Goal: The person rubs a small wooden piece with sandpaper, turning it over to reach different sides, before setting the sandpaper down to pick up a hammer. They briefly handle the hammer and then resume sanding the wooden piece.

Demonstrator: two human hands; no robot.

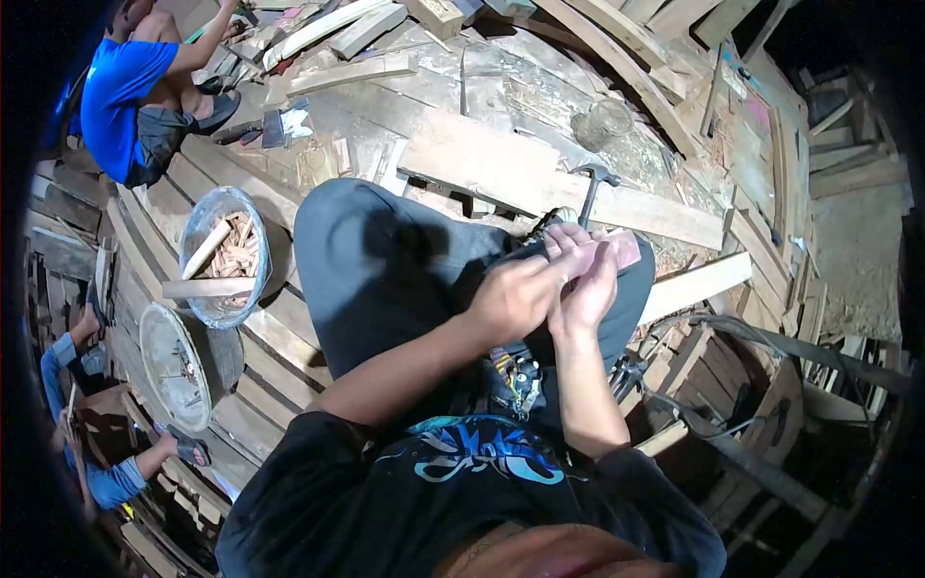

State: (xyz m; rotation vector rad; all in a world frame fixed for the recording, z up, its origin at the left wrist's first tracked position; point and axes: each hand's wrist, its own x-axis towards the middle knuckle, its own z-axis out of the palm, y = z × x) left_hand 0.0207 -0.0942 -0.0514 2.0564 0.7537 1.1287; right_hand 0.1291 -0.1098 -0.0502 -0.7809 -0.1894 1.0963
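In front of my right knee my two hands meet. My right hand (590, 284) is palm up, its fingers curled round a flat pinkish-red piece (624, 250) that looks like sandpaper or a thin block. My left hand (518, 301) is closed and lies against the right palm. A small pale thing seems to be between its fingers, but I cannot make it out. Just beyond the hands, a hammer (592, 188) leans its head on a long wooden plank (501, 159).
A bucket (265, 289) with small wood pieces and a second tub (159, 352) stand at left. One person in a blue shirt (120, 101) sits at upper left; another person's legs (120, 477) show lower left. Timber (617, 53) lies ahead; a dark frame (761, 337) stands at right.
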